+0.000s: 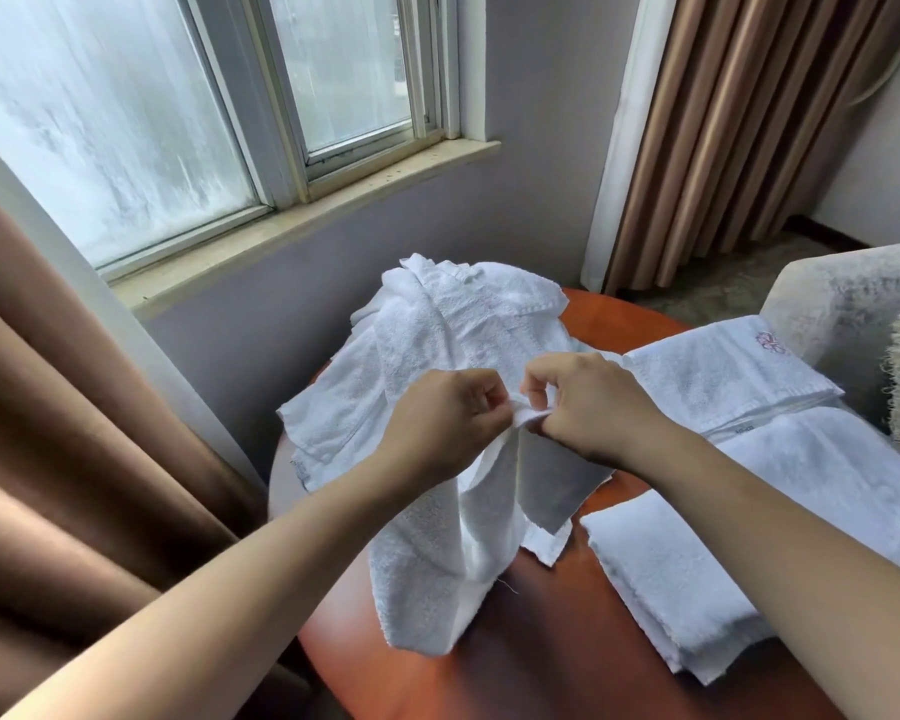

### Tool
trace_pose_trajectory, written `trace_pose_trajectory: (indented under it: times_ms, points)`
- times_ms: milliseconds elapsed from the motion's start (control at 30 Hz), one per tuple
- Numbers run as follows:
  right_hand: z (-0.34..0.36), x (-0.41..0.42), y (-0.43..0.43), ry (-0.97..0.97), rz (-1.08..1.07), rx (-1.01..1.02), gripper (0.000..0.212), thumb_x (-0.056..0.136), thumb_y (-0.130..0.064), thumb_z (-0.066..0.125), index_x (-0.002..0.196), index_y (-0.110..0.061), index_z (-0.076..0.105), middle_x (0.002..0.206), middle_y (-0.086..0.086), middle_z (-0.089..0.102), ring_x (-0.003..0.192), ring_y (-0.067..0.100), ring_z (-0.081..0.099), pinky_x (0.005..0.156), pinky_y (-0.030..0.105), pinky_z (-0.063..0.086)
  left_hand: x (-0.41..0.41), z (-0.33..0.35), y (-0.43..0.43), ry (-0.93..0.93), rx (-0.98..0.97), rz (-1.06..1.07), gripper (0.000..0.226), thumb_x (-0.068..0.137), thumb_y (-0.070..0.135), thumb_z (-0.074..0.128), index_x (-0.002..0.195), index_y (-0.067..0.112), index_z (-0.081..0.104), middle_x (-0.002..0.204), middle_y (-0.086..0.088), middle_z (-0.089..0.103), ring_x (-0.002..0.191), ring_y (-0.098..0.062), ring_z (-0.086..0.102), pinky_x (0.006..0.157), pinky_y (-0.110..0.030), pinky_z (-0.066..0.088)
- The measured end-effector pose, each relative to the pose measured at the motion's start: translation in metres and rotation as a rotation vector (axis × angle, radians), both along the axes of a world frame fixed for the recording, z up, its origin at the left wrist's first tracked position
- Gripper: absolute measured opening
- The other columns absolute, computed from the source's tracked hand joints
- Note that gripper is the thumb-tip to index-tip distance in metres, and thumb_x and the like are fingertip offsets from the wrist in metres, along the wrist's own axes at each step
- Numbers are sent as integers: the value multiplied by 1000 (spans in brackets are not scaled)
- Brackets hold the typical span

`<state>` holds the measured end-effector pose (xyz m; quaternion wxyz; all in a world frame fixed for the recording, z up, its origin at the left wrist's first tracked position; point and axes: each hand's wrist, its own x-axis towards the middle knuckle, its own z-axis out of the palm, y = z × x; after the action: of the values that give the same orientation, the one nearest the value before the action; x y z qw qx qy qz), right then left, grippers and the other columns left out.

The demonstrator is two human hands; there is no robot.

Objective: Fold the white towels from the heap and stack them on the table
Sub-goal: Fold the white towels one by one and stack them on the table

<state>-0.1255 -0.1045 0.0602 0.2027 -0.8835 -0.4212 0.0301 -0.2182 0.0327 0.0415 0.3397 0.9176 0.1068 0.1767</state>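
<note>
The towel (437,553) that's held up is white terry cloth, loopy and matt, with a flatter woven hem. Same stuff as the heap (468,324) and the folded towels (723,376). The table (531,641) is reddish-brown, wood-look, smooth and pretty glossy. The curtain (74,485) is smooth brown cloth with a faint sheen. The sill (302,226) looks like pale speckled stone, matt. The armchair (842,298) is worn, velvety grey fabric.

Daylight is admitted through a frosted window (333,70) set above a pale sill (302,220) in a grey wall (541,122). A brown left curtain (74,459) and right curtain (749,122) are hung either side. A grey armchair (842,293) is placed by the round reddish desk (541,657), on carpet (723,288)
</note>
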Motion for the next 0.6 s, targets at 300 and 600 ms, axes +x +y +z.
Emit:
trace_pose_trajectory:
  times_ms: [300, 600]
  points:
    - [2, -9, 8, 68, -83, -158, 29, 80, -30, 66, 94, -22, 42, 81, -4, 47, 81, 23, 48, 66, 30, 33, -3, 1, -1, -97, 104, -138, 13, 78, 27, 61, 69, 17, 63, 48, 12, 47, 50, -5, 43, 52, -28, 36]
    - [-4, 5, -7, 19, -222, -119, 30, 74, -28, 69, 66, -23, 41, 82, 1, 54, 86, 29, 54, 66, 30, 36, -9, -2, 19, -48, -10, -20, 16, 79, 24, 56, 64, 27, 50, 51, 20, 50, 51, -1, 45, 53, -25, 32]
